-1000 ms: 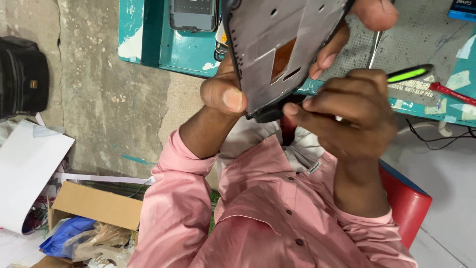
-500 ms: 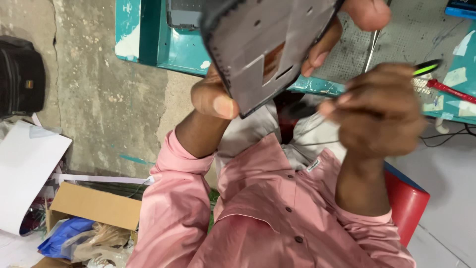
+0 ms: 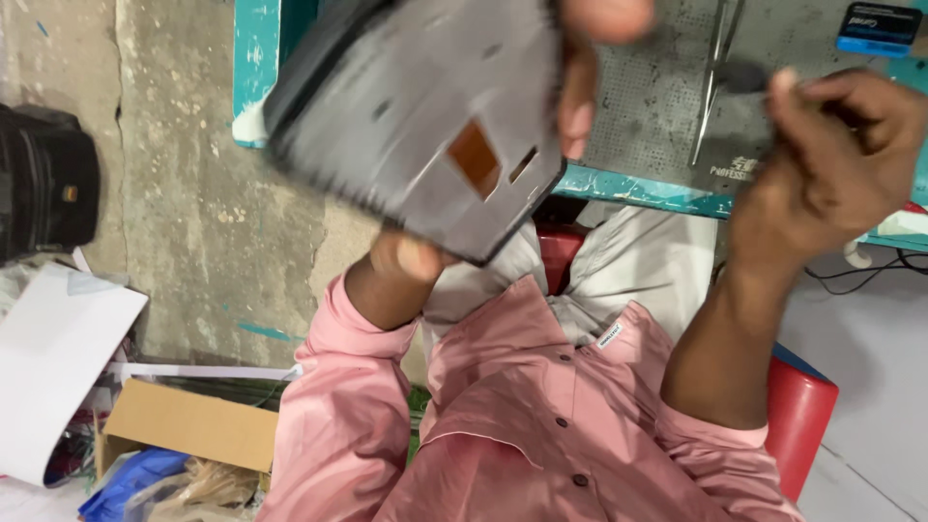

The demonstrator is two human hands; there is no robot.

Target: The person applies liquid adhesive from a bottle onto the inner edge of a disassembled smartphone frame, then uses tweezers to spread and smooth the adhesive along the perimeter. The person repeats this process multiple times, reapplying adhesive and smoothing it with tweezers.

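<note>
Teal paint, chipped at the edges, covers the workbench (image 3: 253, 68), and a grey perforated mat (image 3: 657, 106) lies on its top with a pair of metal tweezers (image 3: 713, 68) resting on it and a small blue-and-black box (image 3: 878, 27) at the far corner. Below the bench runs a rough concrete floor (image 3: 184, 193). A black bag (image 3: 43, 184) sits at the left edge, with a white sheet (image 3: 53, 367), a cardboard box (image 3: 188, 425) and some blue plastic wrapping (image 3: 130, 483) near it. The person wears a pink buttoned shirt (image 3: 522, 416) and sits on a red stool (image 3: 797, 406).

The left hand (image 3: 570, 68) holds a flat grey device panel (image 3: 425, 126) up close to the camera, above the bench edge, thumb under its lower corner and fingers curled round its upper right edge. The panel is tilted and blurred; an orange rectangular patch shows near its lower right. The right hand (image 3: 831, 155) is raised well to the right of the panel, apart from it, fingers pinched narrowly on what seems to be a thin dark tool (image 3: 744, 77), though the blur leaves that uncertain.
</note>
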